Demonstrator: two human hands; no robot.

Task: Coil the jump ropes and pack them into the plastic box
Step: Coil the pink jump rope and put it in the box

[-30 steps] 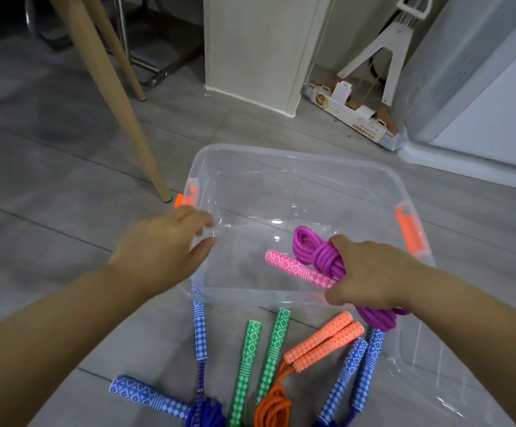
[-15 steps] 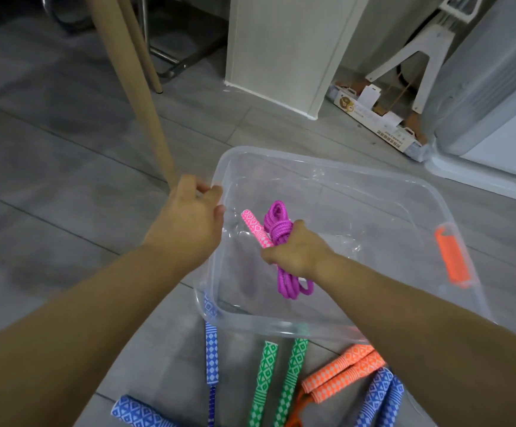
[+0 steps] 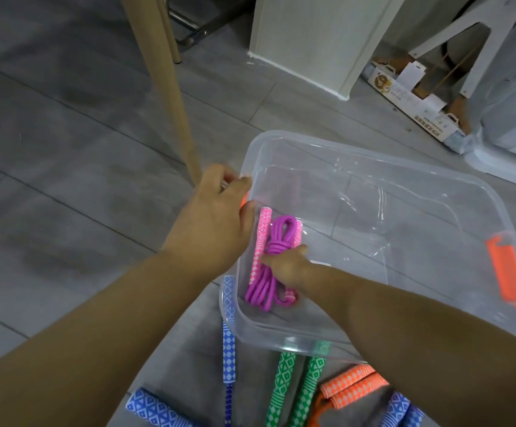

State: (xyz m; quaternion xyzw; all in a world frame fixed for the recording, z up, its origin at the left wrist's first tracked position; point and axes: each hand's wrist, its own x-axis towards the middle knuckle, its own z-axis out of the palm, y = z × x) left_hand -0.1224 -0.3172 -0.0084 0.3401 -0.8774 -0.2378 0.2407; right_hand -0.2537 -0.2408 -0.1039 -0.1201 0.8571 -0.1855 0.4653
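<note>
We are gripping the left rim of the clear plastic box (image 3: 374, 155) with our left hand (image 3: 213, 217), fingers curled over its edge. Our right hand (image 3: 286, 266) is reaching inside, fingers bent down onto the coiled purple jump rope (image 3: 276, 238), which is lying on the box floor against the left wall; we cannot tell whether that hand is clasping or only pressing it. Green handles (image 3: 281, 383) and orange handles (image 3: 355, 385) are lying just outside the near wall.

This looks like a room in a home. Grey wood-grain floor (image 3: 65, 155) runs throughout. A tapered wooden furniture leg (image 3: 170, 97) stands at 11 o'clock and a white cabinet corner (image 3: 321, 41) at 12 o'clock. At 2 o'clock a printed cardboard carton (image 3: 404, 100) lies beside a white stool (image 3: 478, 50). A clear plastic box (image 3: 358, 158) sits directly on the floor.
</note>
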